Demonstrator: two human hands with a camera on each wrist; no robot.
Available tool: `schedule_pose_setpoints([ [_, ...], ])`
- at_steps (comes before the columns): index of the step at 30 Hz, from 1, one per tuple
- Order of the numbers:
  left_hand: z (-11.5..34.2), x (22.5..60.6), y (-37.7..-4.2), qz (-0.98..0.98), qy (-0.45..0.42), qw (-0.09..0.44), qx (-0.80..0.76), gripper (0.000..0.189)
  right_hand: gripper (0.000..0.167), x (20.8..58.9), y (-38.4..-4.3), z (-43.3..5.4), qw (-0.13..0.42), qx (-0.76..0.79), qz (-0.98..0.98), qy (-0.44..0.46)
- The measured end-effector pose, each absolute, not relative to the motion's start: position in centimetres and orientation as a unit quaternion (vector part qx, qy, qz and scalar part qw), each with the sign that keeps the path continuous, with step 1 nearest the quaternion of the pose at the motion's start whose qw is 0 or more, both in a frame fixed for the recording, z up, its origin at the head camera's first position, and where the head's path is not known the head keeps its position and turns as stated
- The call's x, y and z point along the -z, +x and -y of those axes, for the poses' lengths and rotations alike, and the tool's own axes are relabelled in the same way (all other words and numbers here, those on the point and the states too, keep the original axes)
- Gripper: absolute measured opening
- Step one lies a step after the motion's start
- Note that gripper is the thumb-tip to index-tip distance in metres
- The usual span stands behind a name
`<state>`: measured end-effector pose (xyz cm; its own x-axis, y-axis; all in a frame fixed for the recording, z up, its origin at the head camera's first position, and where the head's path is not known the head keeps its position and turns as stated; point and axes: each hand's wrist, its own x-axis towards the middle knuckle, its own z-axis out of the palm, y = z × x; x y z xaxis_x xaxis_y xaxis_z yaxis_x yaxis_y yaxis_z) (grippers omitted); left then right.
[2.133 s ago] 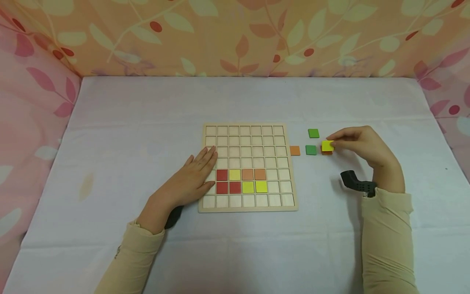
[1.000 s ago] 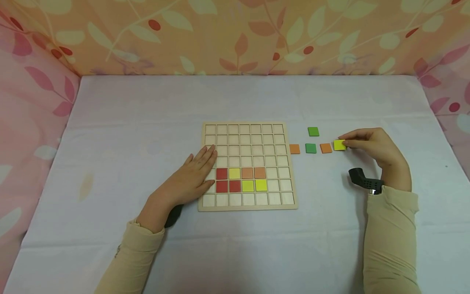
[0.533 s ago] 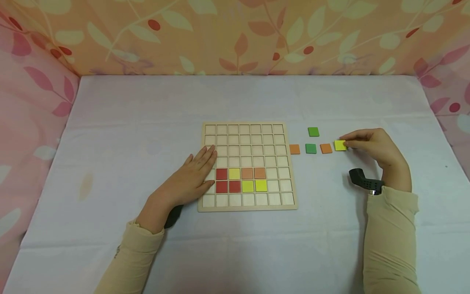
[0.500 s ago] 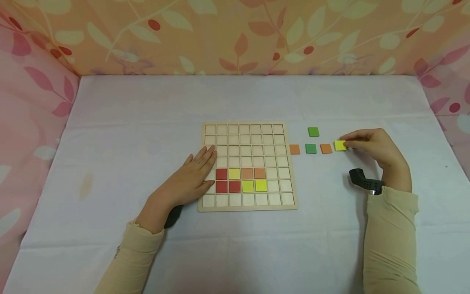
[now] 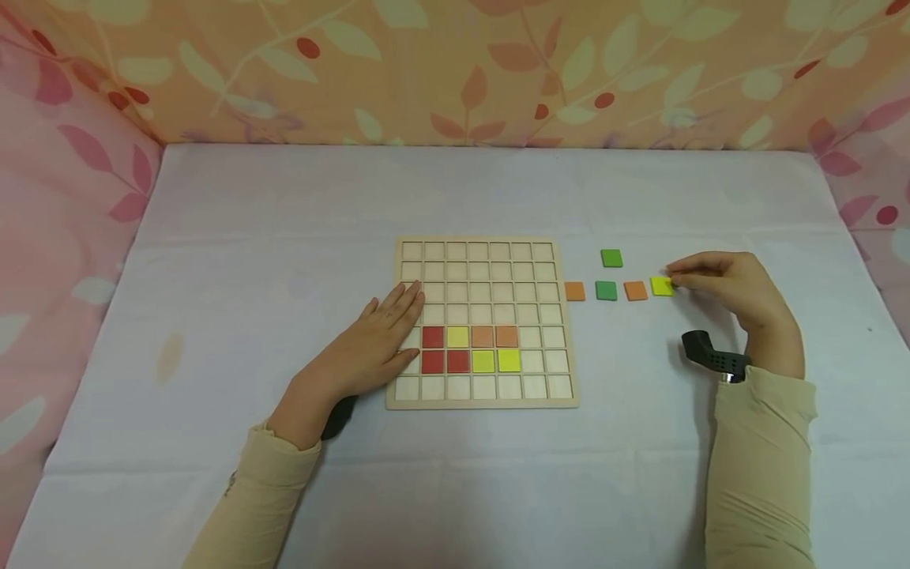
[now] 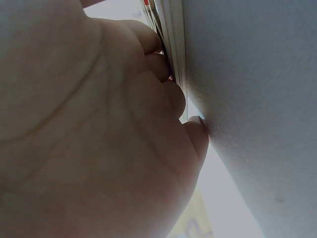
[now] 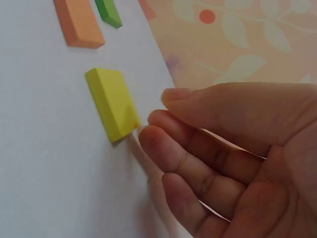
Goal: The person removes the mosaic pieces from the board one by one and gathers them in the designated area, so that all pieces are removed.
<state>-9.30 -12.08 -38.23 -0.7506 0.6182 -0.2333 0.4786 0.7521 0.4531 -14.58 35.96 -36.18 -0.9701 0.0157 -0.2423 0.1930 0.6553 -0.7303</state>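
A square wooden grid board [image 5: 485, 239] lies mid-table. My left hand [image 5: 359, 356] rests flat on its left border, fingers extended; the left wrist view shows the palm [image 6: 99, 129] against the board's edge. Two adjoining rows of the grid hold three red tiles [image 5: 433, 337], three yellow tiles [image 5: 483, 362] and two orange tiles [image 5: 494, 337]. My right hand [image 5: 742, 292] hovers beside a loose yellow tile [image 5: 661, 287]. In the right wrist view this yellow tile [image 7: 114, 101] lies on the cloth, the fingers just off its end and gripping nothing.
Left of the yellow tile run an orange tile [image 5: 636, 291], a green tile [image 5: 607, 291] and another orange tile [image 5: 575, 292] at the board's edge. A second green tile [image 5: 611, 258] sits behind them. Floral curtains [image 5: 455, 71] enclose the white table.
The yellow tile was pinched above an orange tile, then moved right and set down at the end of the row. My right fingers have now let it go. The left hand stays put.
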Motion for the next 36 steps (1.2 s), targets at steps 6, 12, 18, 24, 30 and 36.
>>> schedule_pose_setpoints([
  [6,11.9,38.3,-9.3,-0.916,0.300,0.188,-0.188,0.071,0.028,35.6,-14.5,-35.5,0.086,0.445,-0.889,0.059],
  [12,11.8,38.3,-9.5,-0.915,0.303,0.189,-0.187,0.071,0.022,35.2,-14.7,-34.2,0.074,0.472,-0.878,0.028],
  [18,11.7,38.2,-9.6,-0.915,0.302,0.191,-0.188,0.071,0.022,35.0,-14.9,-32.4,0.079,0.487,-0.870,-0.007],
  [24,11.5,38.1,-9.6,-0.915,0.305,0.184,-0.191,0.071,0.022,34.8,-15.0,-30.4,0.097,0.470,-0.877,-0.032],
  [30,11.3,38.1,-9.7,-0.915,0.305,0.185,-0.189,0.071,0.021,34.8,-15.1,-28.7,0.121,0.470,-0.873,-0.050],
  [36,11.2,38.2,-9.9,-0.915,0.306,0.184,-0.188,0.071,0.021,34.9,-15.1,-27.4,0.144,0.477,-0.864,-0.068],
])
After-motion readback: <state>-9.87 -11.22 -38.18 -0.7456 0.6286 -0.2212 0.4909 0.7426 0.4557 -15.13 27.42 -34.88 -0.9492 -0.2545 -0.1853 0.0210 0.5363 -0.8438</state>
